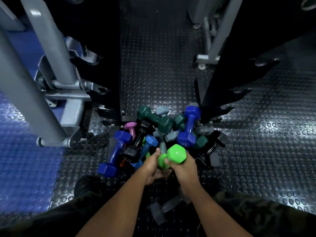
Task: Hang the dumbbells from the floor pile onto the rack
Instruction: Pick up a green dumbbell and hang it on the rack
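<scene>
A bright green vinyl-coated hexagonal dumbbell (176,153) is gripped at its handle by the right hand (183,166) above the floor pile (162,132); the left hand (152,165) curls round a second green one. Dense, rigid and smooth, it is best held mid-handle.

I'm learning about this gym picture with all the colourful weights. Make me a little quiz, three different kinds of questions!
1. True or false: the right hand holds a bright green hex-ended dumbbell.
2. Which colour dumbbell lies farthest left in the floor pile? A) pink B) royal blue C) black
3. Fill in the gap: the small pink dumbbell lies on the ____, not on the rack.

Key
1. True. The fingers curl round its handle, just under the green head.
2. B. The long royal blue dumbbell lies at the pile's left edge.
3. Floor: it is in the pile on the black studded rubber floor, between the dark rack uprights.
</scene>
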